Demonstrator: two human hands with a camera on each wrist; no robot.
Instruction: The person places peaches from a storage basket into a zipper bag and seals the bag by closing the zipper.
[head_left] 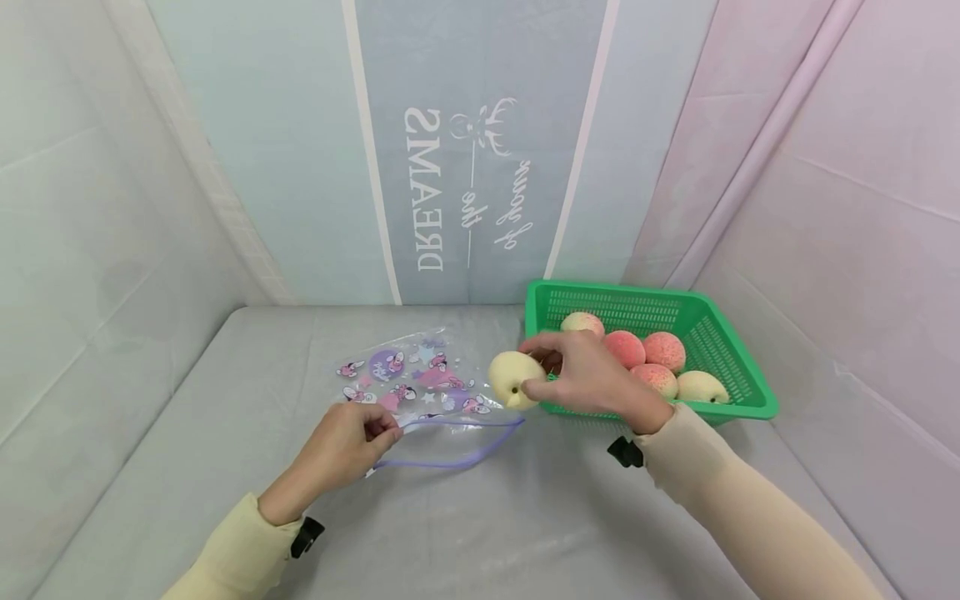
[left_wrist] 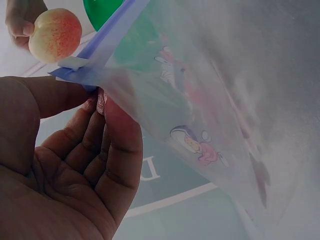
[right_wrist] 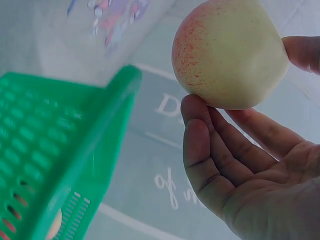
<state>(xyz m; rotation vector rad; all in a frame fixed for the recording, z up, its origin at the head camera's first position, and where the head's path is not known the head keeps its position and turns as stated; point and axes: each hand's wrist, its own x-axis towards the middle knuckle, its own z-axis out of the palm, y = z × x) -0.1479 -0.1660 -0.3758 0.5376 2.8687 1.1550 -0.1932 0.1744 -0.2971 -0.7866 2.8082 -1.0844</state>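
A clear zip bag (head_left: 420, 379) printed with pink and purple cartoon figures lies on the table, its purple-edged mouth spread apart toward the person. My left hand (head_left: 345, 442) pinches one corner of that mouth between thumb and fingers, beside the white slider (left_wrist: 73, 63) in the left wrist view. Between thumb and fingertips, my right hand (head_left: 592, 375) grips a pale yellow peach (head_left: 514, 377) with a red-speckled side (right_wrist: 225, 55). This peach is held up just beyond the right end of the bag's mouth, left of the green basket (head_left: 761, 404).
Several pink and pale peaches (head_left: 664, 352) sit in the basket at the right of the grey-covered table (head_left: 480, 533). A lettered blue-grey cloth (head_left: 480, 75) hangs behind the table, with pale fabric walls (head_left: 862, 250) on both sides.
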